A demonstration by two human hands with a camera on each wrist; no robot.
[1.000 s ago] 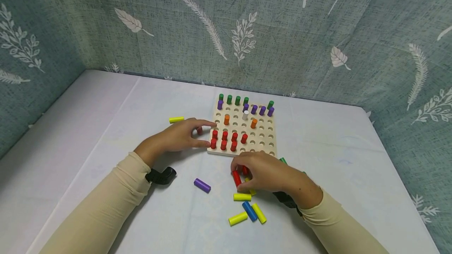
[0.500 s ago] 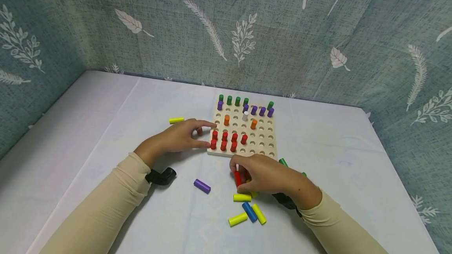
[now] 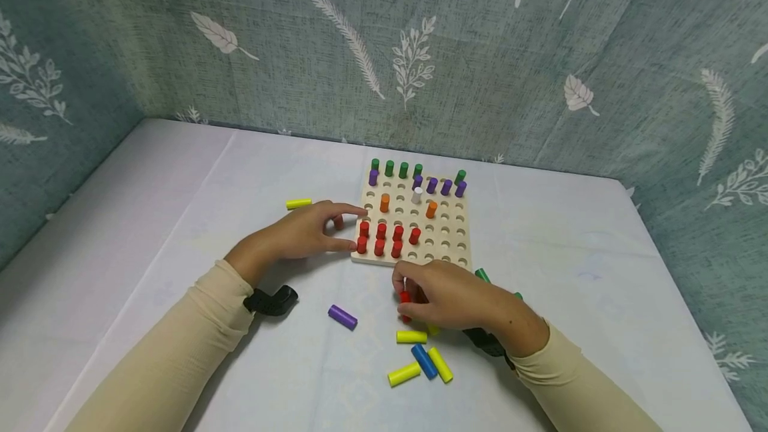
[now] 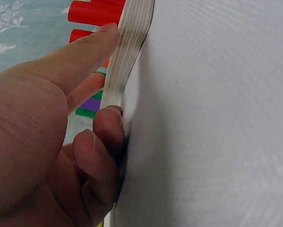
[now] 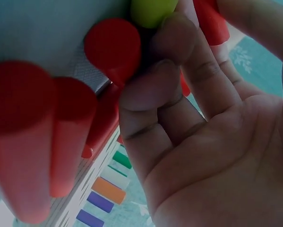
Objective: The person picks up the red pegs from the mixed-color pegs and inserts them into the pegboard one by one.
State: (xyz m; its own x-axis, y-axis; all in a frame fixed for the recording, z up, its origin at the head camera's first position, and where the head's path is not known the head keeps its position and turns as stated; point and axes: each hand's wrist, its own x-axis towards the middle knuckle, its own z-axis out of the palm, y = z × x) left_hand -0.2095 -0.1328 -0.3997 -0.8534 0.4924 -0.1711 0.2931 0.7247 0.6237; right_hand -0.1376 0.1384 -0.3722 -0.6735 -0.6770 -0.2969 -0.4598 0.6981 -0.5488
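My left hand (image 3: pixel 309 229) rests at the left edge of a pale wooden pegboard (image 3: pixel 446 232), thumb and index finger extended and touching it. In the left wrist view, the thumb (image 4: pixel 94 45) presses near the board's side, with other fingers curled below. Red pegs (image 3: pixel 380 248) stand in the board's two near rows at the left. In front of the board, my right hand (image 3: pixel 453 295) pinches a red peg (image 3: pixel 405 307) between thumb and index finger. The right wrist view shows that held peg (image 5: pixel 212 23), with another red peg (image 5: pixel 113 49) by the curled fingers.
Green, purple, orange and white pegs (image 3: pixel 417 195) stand farther back in the board. Loose on the white cloth lie a purple peg (image 3: pixel 343 317), a blue peg (image 3: pixel 424 361) and several yellow pegs (image 3: pixel 405 374). Green pegs (image 3: pixel 483 275) lie beyond the right hand, partly hidden.
The red peg at the right hand's fingertips has turned and appears more upright, with the thumb closer to the index finger. The left hand stays at the board's edge.
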